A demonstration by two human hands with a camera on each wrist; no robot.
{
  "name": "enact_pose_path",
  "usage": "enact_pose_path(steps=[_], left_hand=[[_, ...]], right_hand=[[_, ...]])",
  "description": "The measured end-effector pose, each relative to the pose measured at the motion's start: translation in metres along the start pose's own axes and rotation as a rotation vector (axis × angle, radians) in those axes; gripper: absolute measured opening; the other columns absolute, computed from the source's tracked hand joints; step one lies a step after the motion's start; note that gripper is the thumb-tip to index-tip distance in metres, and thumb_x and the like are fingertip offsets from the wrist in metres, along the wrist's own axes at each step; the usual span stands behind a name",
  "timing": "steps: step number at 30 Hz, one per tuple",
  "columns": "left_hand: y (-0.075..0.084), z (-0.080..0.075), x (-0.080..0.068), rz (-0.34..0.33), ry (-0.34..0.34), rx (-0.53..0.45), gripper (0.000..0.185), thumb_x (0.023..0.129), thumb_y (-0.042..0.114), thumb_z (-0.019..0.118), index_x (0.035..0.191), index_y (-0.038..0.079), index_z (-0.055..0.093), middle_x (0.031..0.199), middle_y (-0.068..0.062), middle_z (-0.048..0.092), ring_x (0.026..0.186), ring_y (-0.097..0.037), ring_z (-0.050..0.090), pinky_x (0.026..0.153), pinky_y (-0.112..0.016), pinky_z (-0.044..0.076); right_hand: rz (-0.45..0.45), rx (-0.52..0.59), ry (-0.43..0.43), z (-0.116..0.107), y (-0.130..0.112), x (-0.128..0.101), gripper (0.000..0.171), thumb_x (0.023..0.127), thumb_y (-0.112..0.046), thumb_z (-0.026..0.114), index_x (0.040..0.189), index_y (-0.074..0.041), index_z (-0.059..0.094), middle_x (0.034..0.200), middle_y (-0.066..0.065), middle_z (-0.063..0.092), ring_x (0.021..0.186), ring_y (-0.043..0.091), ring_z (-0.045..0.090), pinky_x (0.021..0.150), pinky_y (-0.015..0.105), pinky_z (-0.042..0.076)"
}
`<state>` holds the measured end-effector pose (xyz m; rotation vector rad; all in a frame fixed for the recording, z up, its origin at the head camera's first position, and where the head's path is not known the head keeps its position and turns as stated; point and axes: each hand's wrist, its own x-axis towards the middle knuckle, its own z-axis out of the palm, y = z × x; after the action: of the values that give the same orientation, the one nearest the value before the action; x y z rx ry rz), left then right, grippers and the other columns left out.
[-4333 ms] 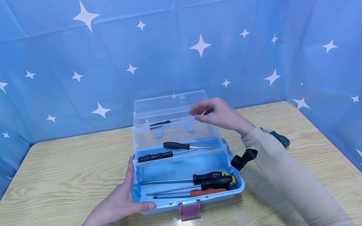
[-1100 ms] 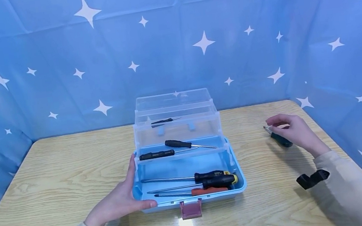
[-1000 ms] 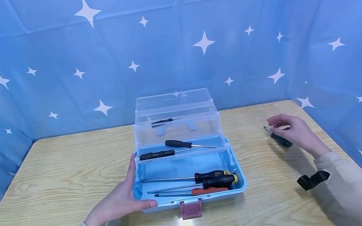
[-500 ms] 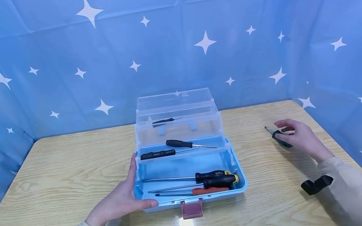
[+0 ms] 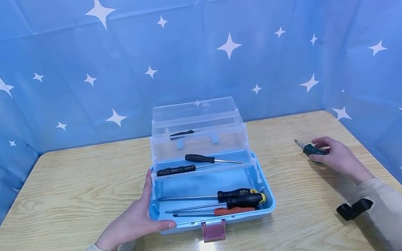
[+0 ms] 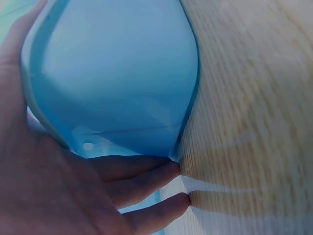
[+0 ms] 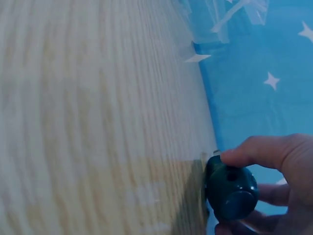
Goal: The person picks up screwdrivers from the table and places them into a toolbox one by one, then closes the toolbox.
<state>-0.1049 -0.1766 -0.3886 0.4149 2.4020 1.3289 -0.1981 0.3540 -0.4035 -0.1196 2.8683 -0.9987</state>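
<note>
Green screwdriver (image 5: 312, 150) pinched by right hand (image 5: 336, 157), on table (image 5: 61, 194)

We see two bare hands, the left hand (image 5: 130, 228) and right hand (image 5: 336, 158), emerging from long, loose beige sleeves (image 5: 391, 210). A small black camera mount (image 5: 354, 209) is strapped at each wrist.
</note>
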Motion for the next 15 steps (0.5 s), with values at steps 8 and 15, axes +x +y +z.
enact_pose_path(steps=[8,15], left_hand=[[-0.0012,0.0003,0.0005,0.004,0.001,-0.016,0.130,0.078,0.034,0.082,0.150,0.017,-0.024,0.153,-0.030,0.016,0.134,-0.047,0.031,0.101,-0.059,0.035],[-0.0017,0.0005,0.0004,0.009,0.003,-0.013,0.130,0.077,0.034,0.082,0.150,0.017,-0.024,0.153,-0.031,0.016,0.133,-0.048,0.030,0.101,-0.060,0.034]], right_hand=[[0.007,-0.032,0.012,0.0016,0.0033,0.0002,0.055,0.094,-0.025,0.064,0.131,0.011,0.043,0.121,0.037,0.047,0.106,0.048,0.049,0.080,0.052,0.044],[0.011,-0.012,0.036,0.0037,0.0014,-0.0004,0.053,0.095,-0.026,0.062,0.130,0.010,0.045,0.121,0.035,0.048,0.106,0.046,0.049,0.080,0.052,0.044]])
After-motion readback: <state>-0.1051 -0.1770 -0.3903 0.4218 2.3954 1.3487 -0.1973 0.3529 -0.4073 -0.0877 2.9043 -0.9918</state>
